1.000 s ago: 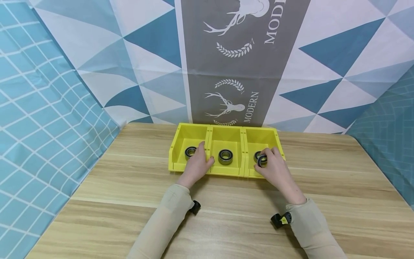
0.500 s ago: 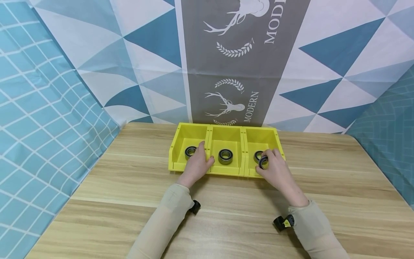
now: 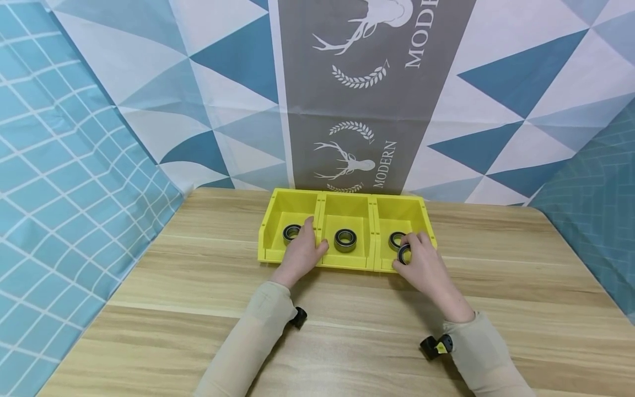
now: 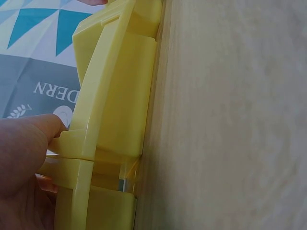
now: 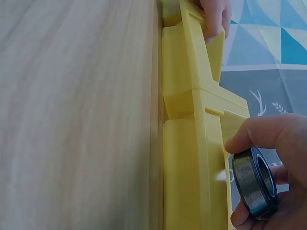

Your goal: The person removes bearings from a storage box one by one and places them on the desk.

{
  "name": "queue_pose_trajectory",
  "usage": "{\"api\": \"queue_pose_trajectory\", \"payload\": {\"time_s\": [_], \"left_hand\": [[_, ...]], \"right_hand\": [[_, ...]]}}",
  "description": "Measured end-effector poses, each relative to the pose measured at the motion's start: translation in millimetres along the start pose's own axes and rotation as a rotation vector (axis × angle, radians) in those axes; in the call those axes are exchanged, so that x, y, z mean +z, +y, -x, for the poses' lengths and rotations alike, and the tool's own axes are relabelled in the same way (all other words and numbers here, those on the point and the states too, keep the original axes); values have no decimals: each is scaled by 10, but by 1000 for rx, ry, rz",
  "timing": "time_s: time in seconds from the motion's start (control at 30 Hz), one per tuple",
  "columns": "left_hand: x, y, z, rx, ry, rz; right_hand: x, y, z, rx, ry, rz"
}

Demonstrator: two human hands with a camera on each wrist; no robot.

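Observation:
Three joined yellow bins (image 3: 348,205) stand side by side on the table. My left hand (image 3: 300,255) grips the divider between the left and middle bins, its thumb on the middle bin's side. A bearing (image 3: 287,235) lies in the left bin, partly behind that hand, and another bearing (image 3: 345,249) lies flat in the middle one. Over the front of the right bin, my right hand (image 3: 426,268) pinches a dark metal bearing (image 5: 252,186) by its outer ring, tilted on edge. Just behind it, one more bearing (image 3: 393,242) rests on that bin's floor, partly covered.
The wooden table (image 3: 347,342) extends in front of the bins and to both sides. A patterned cloth backdrop (image 3: 347,99) hangs close behind them. Blue gridded cloth (image 3: 74,193) borders the left side. A small black camera (image 3: 436,347) sits at the right wrist.
My right hand has shifted slightly toward me and to the right with the bearing, exposing more of the one on the right bin's floor. The left hand stays put.

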State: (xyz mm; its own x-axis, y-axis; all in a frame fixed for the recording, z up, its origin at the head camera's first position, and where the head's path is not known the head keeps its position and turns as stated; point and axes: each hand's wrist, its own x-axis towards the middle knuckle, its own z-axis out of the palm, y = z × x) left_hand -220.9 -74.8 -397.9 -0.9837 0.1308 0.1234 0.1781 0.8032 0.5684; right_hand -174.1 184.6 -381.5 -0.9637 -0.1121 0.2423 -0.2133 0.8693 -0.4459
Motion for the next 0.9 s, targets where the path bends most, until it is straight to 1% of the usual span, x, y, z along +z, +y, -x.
{"api": "queue_pose_trajectory", "payload": {"time_s": [0.9], "left_hand": [[-2,-8,3,0,-6,10]], "right_hand": [[17,9,82,-39,16,41]]}}
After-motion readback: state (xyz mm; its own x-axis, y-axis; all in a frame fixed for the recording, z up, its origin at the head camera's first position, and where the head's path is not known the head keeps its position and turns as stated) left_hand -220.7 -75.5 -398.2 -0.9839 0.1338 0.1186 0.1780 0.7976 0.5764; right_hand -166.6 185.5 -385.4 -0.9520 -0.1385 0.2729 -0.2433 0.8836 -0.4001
